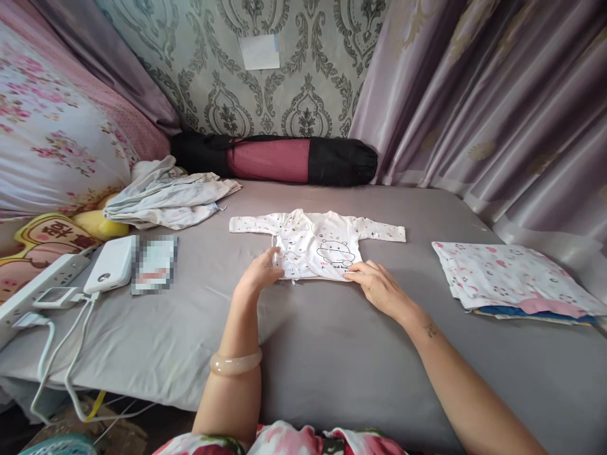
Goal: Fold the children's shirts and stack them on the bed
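Note:
A white baby shirt (pixel 313 253) with small prints, a hippo drawing and tie strings lies flat on the grey sheet (pixel 332 366), sleeves spread to both sides. At its lower left corner, the fingers of my left hand (pixel 262 270) are closed on the fabric edge beside a tie string. My right hand (pixel 379 287) pinches the hem at the lower right corner, thumb and fingers together. Parts of the left fingertips are hard to make out.
Folded printed cloths (pixel 512 278) lie at right. A crumpled pale cloth (pixel 171 196) sits at back left, near a power bank (pixel 111 262), a blurred-out packet (pixel 154 265) and a power strip (pixel 42 287) with cables. A black-and-red rolled bag (pixel 268 159) lies along the wall.

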Demonstrator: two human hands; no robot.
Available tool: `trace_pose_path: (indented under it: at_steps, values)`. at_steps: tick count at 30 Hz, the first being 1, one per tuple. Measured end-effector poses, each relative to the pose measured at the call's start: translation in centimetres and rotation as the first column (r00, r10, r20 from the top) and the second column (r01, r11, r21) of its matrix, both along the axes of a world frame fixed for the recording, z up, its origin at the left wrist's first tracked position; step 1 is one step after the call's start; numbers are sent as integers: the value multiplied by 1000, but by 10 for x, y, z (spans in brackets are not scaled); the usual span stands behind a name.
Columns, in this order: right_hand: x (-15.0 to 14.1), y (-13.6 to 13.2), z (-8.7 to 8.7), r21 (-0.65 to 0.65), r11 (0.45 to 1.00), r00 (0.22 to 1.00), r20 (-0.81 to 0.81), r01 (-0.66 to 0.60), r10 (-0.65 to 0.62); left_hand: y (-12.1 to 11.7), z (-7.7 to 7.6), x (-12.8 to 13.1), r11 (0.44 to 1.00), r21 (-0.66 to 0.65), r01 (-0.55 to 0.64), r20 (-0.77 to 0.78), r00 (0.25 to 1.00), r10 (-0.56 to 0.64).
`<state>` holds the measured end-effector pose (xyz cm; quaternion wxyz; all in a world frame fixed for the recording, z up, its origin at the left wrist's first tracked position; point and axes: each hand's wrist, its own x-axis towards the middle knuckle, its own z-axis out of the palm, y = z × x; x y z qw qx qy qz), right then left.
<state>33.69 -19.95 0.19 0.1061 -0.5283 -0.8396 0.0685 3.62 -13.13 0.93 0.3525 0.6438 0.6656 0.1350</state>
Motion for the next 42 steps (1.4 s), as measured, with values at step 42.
trace_pose_path:
  at_steps: [42]
  values:
    - [-260,206,3,-119,911,870,-366,-395,330,60,-2,-36,366,-637,-679,755,-451,476]
